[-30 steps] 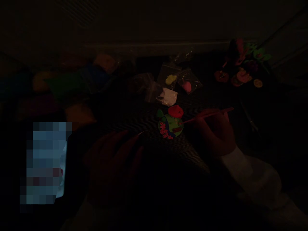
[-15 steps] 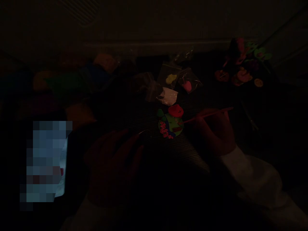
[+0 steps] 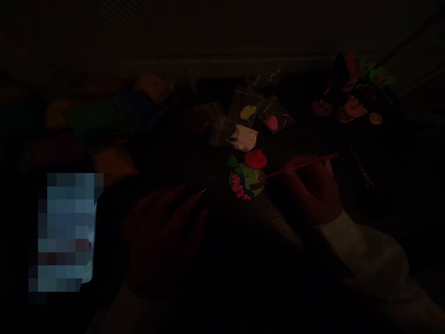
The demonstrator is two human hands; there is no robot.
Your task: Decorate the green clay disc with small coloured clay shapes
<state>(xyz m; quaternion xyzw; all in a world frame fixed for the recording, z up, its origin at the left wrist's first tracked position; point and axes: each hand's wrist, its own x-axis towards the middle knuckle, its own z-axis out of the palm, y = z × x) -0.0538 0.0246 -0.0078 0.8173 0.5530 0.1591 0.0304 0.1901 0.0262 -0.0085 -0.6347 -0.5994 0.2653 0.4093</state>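
Observation:
In dim light, a small round clay piece (image 3: 248, 178) lies on the dark ridged surface. It has a green ground, a blue band, pink flower shapes and a red cap-like top marked with a dark cross. My right hand (image 3: 311, 188) pinches a thin pinkish stick-like modelling tool (image 3: 302, 165), and the tip meets the right edge of the clay piece. To the left of it, my left hand (image 3: 165, 227) rests palm down with its fingers apart. A faint pale curved line (image 3: 208, 189) shows by its fingertip; I cannot make out what it is.
Small clear bags with yellow clay (image 3: 248, 112), pink clay (image 3: 271, 123) and white clay (image 3: 245, 138) lie behind the clay piece. Coloured packets (image 3: 92, 116) fill the back left. Clay figures (image 3: 352, 109) stand at the back right. A lit, blurred-out screen (image 3: 66, 232) is at left.
The view has shifted very slightly and darkened a little. Both hands keep nearly the same pose, and the tool's tip stays at the clay piece's right edge.

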